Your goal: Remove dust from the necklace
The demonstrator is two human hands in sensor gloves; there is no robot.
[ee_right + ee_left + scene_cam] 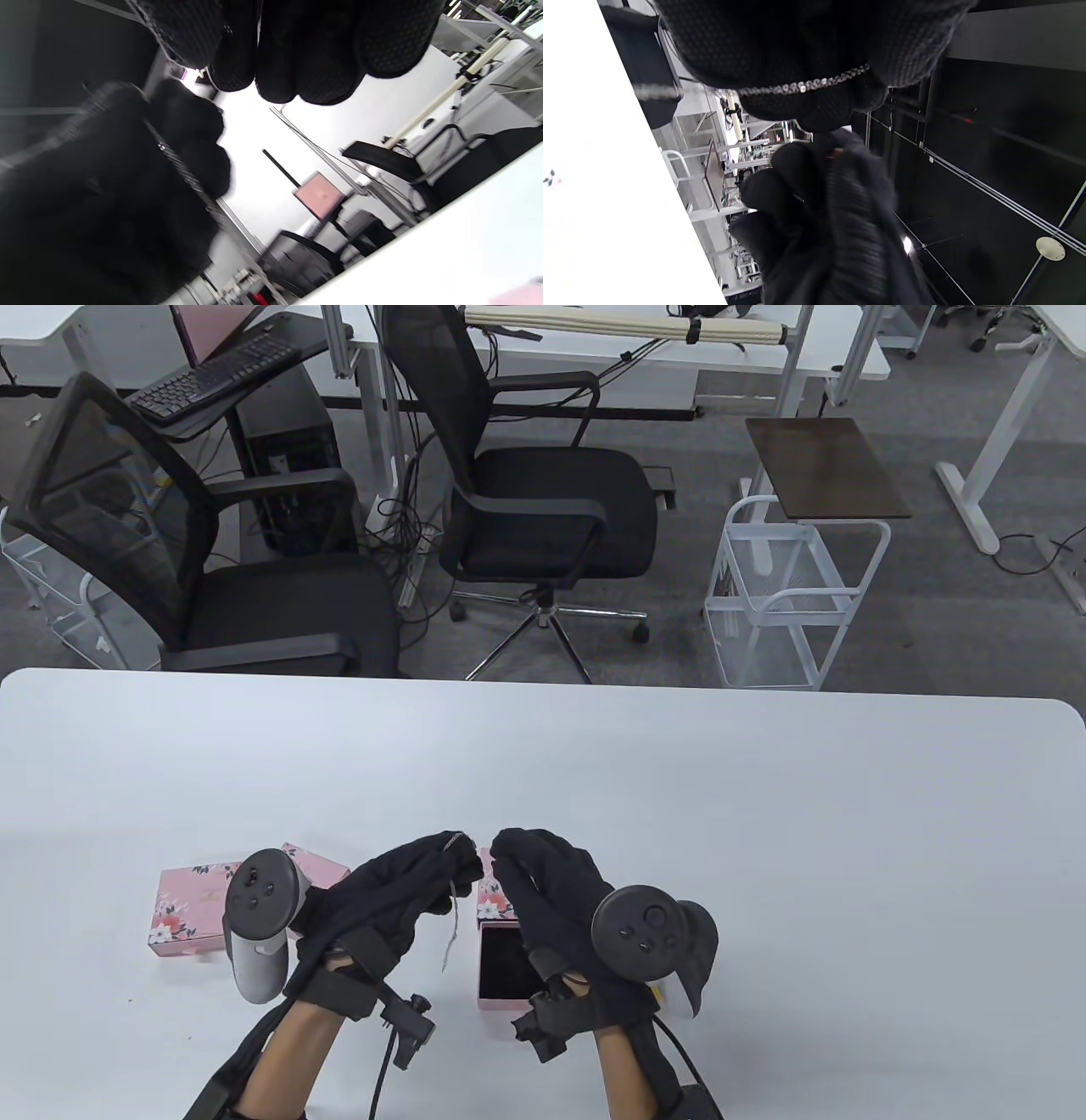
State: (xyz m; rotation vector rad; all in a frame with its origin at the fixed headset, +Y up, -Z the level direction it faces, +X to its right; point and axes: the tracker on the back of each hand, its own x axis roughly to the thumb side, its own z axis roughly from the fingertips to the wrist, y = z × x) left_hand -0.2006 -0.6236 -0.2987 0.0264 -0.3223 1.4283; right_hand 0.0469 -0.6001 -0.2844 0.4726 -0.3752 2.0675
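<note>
My left hand [424,874] is raised above the table with its fingers curled round a thin silver necklace [454,929]. The chain [804,86] crosses the gloved fingers, and a loose end hangs down toward the table. Dark cloth seems to drape over this hand. My right hand [519,855] is just to its right, fingertips almost touching it. Its fingers [305,55] are curled and appear to pinch the chain's other end. Under both hands an open pink jewellery box [509,965] with a black lining sits on the white table [679,814].
A pink flowered box [188,909] lies on the table left of my left wrist, and more pink pieces [316,864] sit behind it. Two black office chairs [543,517] and a white wire cart [789,602] stand beyond the far table edge.
</note>
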